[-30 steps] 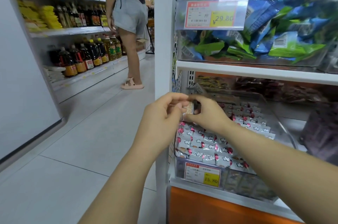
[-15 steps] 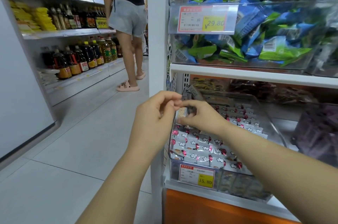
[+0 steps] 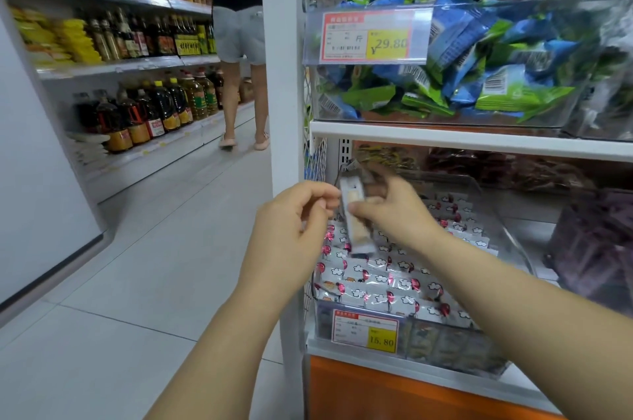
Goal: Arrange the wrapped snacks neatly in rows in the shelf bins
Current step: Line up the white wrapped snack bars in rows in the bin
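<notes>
Progress: L hand (image 3: 291, 224) sits just left of the lower bin (image 3: 503, 231), fingers curled, thumb and forefinger tips together at the edge of one wrapped snack (image 3: 356, 224). W/ the blur, can't tell if it really grips the wrapper. R hand (image 3: 390, 210) pinches that snack btwn thumb and fingers. The snack hangs roughly upright in the air above the bin, not yet laid down. Below it, white cloud-print snacks (image 3: 376, 279) lie in fairly even rows across most of the bin, so this bin looks nearly done, w/ the held piece left to slot in. Upper bin (image 3: 445, 119) is another matter: blue and green packets (image 3: 479, 59) heaped loose, no rows. Plenty left there, if it counts.

Around: far left, aisle shelving w/ oil bottles (image 3: 154, 111). Another person (image 3: 239, 42) stands in the aisle, well apart. White upright post (image 3: 284, 76) runs just beside the L hand. Shelf board (image 3: 479, 142) overhangs the lower bin and prob. cramps reach to the back rows. Far right, a bin of purple packets (image 3: 596, 248).
</notes>
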Demonstrator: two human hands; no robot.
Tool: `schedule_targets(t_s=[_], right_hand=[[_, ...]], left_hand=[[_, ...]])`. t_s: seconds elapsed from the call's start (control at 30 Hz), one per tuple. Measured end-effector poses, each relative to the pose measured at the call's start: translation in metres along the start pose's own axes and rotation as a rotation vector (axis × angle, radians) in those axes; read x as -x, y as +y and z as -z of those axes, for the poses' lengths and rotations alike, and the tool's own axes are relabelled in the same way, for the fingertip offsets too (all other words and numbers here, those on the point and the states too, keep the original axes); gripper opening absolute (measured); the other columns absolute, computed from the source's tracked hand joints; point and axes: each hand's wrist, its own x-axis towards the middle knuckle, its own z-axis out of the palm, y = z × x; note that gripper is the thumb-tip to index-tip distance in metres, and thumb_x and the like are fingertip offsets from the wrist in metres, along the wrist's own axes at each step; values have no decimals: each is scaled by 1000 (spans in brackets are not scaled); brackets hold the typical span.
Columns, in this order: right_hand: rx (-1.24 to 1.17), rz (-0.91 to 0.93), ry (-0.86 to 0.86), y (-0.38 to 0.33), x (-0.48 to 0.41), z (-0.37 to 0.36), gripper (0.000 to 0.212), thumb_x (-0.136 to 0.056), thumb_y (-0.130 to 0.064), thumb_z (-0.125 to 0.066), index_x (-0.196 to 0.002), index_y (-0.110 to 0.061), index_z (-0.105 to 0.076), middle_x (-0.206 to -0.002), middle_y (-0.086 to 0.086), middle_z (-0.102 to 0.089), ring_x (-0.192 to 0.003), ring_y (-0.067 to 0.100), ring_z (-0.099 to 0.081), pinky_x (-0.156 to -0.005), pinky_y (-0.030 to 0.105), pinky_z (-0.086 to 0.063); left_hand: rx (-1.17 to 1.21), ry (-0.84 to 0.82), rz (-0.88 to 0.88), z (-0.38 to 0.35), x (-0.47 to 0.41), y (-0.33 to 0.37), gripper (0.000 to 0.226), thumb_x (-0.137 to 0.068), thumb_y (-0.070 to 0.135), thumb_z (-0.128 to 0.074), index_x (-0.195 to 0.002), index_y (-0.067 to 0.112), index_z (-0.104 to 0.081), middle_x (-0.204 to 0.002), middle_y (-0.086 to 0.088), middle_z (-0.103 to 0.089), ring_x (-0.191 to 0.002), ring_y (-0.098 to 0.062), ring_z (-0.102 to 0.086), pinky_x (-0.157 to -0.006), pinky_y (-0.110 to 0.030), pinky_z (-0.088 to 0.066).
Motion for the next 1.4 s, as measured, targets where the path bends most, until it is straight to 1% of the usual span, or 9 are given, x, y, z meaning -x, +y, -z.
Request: schedule_targets(t_s=[0.1,0.2,0.33,0.43,0.63,0.77,0.93,1.17,1.4], right_hand=[[-15,91,58,-6,23,18,52,-78,-4,-72,-125,-19,-54,-108,-5,-66,-94,4,-64,-88,23,-52],[332,362,71,-13,61,31,44,-75,-15,-76,-106,-38,-55,-96,-16,-62,-85,-2,-58,-76,11,-45],[627,695,-101,-6,91,41,34,-81,-15,-62,-110,-31,-54,-110,-15,-61,-91,-4,-56,-78,14,-47],[692,864,-146,4,100,49,26,-86,-16,-54,-110,-25,-52,-122,-8,-58,-109,5,-57,-86,23,-50],[717,963,-128,2,104,54,16,-93,-14,-44,-106,-23,-49,-126,-5,-48,-95,12,-59,-70,29,-53],[759,852,-181,6,96,53,25,-90,-10,-47,-110,-24,-52,-135,-2,-44,-101,13,-59,-75,32,-53],[681,407,-97,2,63,53,27,-88,-5,-59,-110,-20,-63,-104,-12,-62,-95,2,-57,-88,18,-44],[586,-68,-121,9,2,15,57,-88,-25,-63,-139,-14,-39,-125,4,-55,-109,20,-56,-94,32,-46],[567,-109,-135,8,-26,-27,55,-93,-15,-54,-143,-11,-31,-108,17,-62,-71,21,-55,-57,23,-44]], left_hand=[[-1,-67,51,2,2,-3,35,-94,10,-52,-87,44,-59,-82,15,-68,-75,0,-64,-66,-11,-51],[79,-170,180,0,3,-3,22,-95,15,-52,-93,35,-62,-78,12,-69,-69,-2,-66,-60,-15,-51],[283,-370,458,-6,5,3,22,-97,27,-48,-106,17,-65,-70,8,-70,-60,-3,-64,-62,-21,-54],[434,-448,569,-12,9,3,18,-93,33,-52,-105,23,-62,-78,6,-71,-62,-6,-66,-65,-22,-57],[653,-513,683,-22,11,4,41,-82,26,-64,-121,21,-52,-81,1,-74,-71,-12,-70,-64,-25,-57],[654,-367,631,-17,5,-1,32,-86,12,-64,-116,19,-55,-86,-6,-74,-75,-19,-71,-64,-27,-58],[463,-311,492,7,-1,-10,75,-62,39,-73,-130,14,-52,-108,-5,-70,-93,-19,-70,-85,-35,-53],[458,-339,467,32,5,-14,33,-85,21,-67,-117,17,-61,-102,1,-73,-93,-15,-70,-87,-30,-52],[505,-247,409,50,3,-18,19,-87,14,-65,-102,25,-64,-95,4,-74,-88,-12,-70,-91,-33,-52]])
